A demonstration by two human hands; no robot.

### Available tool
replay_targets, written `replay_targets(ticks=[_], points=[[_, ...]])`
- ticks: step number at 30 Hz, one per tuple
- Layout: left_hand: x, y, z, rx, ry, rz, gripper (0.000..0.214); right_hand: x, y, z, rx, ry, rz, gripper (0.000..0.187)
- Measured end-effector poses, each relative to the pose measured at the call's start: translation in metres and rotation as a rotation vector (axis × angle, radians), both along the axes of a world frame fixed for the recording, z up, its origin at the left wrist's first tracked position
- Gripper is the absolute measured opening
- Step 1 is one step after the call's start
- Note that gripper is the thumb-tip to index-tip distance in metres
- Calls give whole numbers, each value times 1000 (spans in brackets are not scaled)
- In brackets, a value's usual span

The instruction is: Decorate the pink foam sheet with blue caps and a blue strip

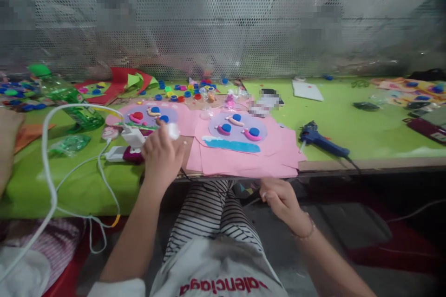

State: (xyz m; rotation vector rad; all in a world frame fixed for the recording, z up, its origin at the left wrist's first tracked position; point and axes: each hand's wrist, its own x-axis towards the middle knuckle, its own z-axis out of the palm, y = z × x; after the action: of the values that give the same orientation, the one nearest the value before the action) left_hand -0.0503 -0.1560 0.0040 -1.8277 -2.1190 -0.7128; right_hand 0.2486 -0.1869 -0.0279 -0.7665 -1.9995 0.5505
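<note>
My left hand (pixel 162 155) is over the table edge, thumb and fingers apart. By its fingertips is a blurred white lump (pixel 172 131); whether it touches the fingers I cannot tell. My right hand (pixel 280 198) is low, just off the table edge, its fingers curled together; a tiny whitish spot shows at the fingertips. Between and beyond the hands lies a pink paper sheet (pixel 240 162) with a lilac oval (pixel 216 125), several clay snails with blue shells (pixel 254 132) and a blue strip (pixel 232 145). A second pink sheet with snails (pixel 190 120) lies partly behind my left hand.
Right of the sheets lies a blue glue gun (pixel 322 143). White cables (pixel 47 148) and chargers (pixel 116 154) are at left, near a green bottle (pixel 81 111). Coloured caps (pixel 181 99) lie at the back, before a perforated metal screen (pixel 223 23). Another person's arm (pixel 7 144) shows at far left.
</note>
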Motion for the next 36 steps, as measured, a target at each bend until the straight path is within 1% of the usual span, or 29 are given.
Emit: replay_targets(ticks=[2,4,6,7,9,11,13,15,17,19,20,22,24,25,26,27,29,31,33,36], points=[[4,15,-8,-195,129,-57,64,-3,13,22,114,-88,74,57],[5,22,-17,-255,202,-81,65,-7,29,43,167,-258,123,55],[4,24,-25,-239,225,-77,67,-12,49,59,150,-396,107,55],[3,23,-27,-226,224,-77,68,-15,61,65,151,-423,93,56],[2,22,-28,-206,204,-73,67,-22,88,73,115,-468,87,53],[2,21,-27,-183,166,-65,66,-28,117,76,72,-517,132,44],[3,21,-26,-151,114,-51,66,-33,144,76,82,-567,156,32],[4,21,-25,-109,63,-42,68,-37,165,71,112,-566,138,21],[4,20,-24,-58,28,-51,70,-39,179,63,79,-521,81,19],[4,18,-21,9,15,-86,68,-39,185,53,35,-459,10,15],[5,17,-20,39,19,-132,65,-38,186,49,33,-443,-3,11],[9,13,-15,60,43,-297,56,-36,185,42,76,-452,40,12],[20,9,-10,15,79,-501,50,-33,183,37,139,-472,121,17],[27,8,-7,-23,95,-581,48,-33,182,35,164,-474,156,18],[34,7,-4,-63,109,-635,47,-33,181,34,182,-473,190,20],[42,7,-1,-99,118,-666,46,-34,180,32,199,-473,226,20],[56,8,4,-154,121,-680,44,-37,179,30,238,-475,287,21],[66,13,6,-192,114,-675,43,-40,178,27,282,-460,296,20],[73,18,5,-212,112,-670,43,-43,176,25,307,-438,275,19],[78,26,-4,-213,112,-625,49,-43,173,26,327,-466,281,22]])
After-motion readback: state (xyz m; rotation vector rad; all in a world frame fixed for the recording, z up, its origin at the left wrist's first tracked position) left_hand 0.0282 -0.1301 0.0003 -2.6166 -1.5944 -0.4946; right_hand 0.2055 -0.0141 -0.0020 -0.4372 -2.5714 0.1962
